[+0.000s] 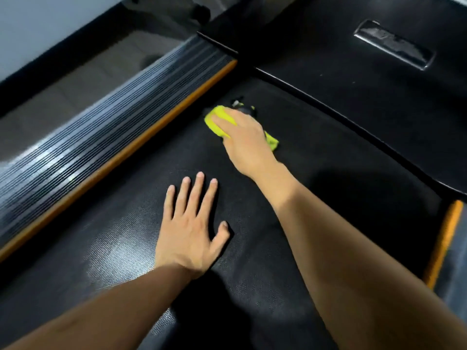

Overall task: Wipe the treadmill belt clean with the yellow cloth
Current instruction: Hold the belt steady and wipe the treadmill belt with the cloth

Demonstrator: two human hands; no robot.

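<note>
Black textured rubber: the treadmill belt (290, 223) fills most of the view, lying flat, its dimpled surface catching a pale sheen at lower left. It is the surface to be cleaned and also the support for both hands.

Black moulded plastic: the motor cover (353, 59) sits beyond the belt's front edge, with a glossy badge (394, 44) set into it.

Ribbed grey rail: the left side rail (101, 117) runs along the belt, edged by an orange strip (141, 140); a matching orange strip (442, 243) marks the right side, partly hidden by the forearm.

Left hand (189, 231): laid palm-down on the belt, fingers straight and spread wide, holding nothing. Judged to be a brace carrying the person's weight while leaning forward.

Right hand (242, 135): reaching far ahead, palm down on the cloth, fingers extended over it and pressing it to the belt; whether the thumb curls under cannot be told. The flat press likely keeps the most cloth in contact.

Yellow cloth (219, 120): bunched under the right hand, near the belt's front left corner, close to the orange strip, touching the belt. A small dark scrap (237, 103) lies just beyond it, too blurred to identify.
</note>
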